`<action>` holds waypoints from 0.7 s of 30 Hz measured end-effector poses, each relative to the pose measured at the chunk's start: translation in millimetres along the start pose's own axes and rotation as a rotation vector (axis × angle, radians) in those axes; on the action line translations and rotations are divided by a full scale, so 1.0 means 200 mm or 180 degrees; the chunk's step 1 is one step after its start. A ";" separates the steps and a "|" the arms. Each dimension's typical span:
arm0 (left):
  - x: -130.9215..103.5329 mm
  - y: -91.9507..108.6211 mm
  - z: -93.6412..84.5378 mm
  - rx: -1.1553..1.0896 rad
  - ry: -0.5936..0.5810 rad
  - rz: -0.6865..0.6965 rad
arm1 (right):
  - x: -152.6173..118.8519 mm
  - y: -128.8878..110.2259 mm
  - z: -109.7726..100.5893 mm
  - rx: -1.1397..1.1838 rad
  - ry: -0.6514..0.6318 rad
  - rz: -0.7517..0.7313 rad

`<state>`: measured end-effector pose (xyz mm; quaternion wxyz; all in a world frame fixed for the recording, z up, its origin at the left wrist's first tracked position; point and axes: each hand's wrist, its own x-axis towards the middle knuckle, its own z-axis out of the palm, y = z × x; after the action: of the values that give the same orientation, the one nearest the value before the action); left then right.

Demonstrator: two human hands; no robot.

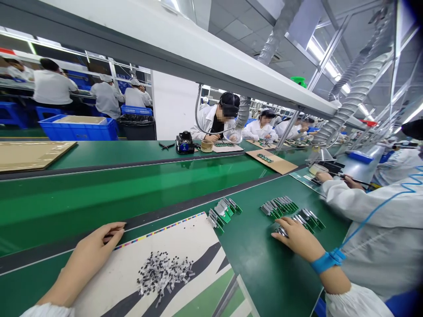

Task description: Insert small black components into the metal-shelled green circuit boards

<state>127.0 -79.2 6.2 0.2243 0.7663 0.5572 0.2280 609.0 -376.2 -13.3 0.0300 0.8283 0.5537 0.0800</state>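
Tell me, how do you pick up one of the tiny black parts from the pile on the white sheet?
Probably from above, pinching one black part at the pile's edge by its body. They lie tangled flat on the white sheet, thin legs sticking out.

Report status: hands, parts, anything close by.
Left hand flat on printed sheet. Right hand on circuit boards. Small black parts piled between hands.

The left hand (94, 246) lay flat on the near edge of the printed card sheet (185, 242), fingers (114, 230) pointing at the green belt (99, 193). A heap of small black parts (163, 273) sat on the sheet, just below those fingertips and to their right. The right hand (295, 237), blue wrist strap (325, 260) on, pressed down on a row of green circuit boards (304, 222); more boards (224, 210) lay left of its fingers
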 end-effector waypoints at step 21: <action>0.02 -0.09 0.03 -0.0253 0.0070 0.0153 | 0.53 -0.79 -0.15 0.0442 0.0403 -0.0819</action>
<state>119.3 -71.3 -8.9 0.2429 0.7673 0.5317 0.2637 499.0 -218.6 5.7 -0.0523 0.7440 0.6602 0.0891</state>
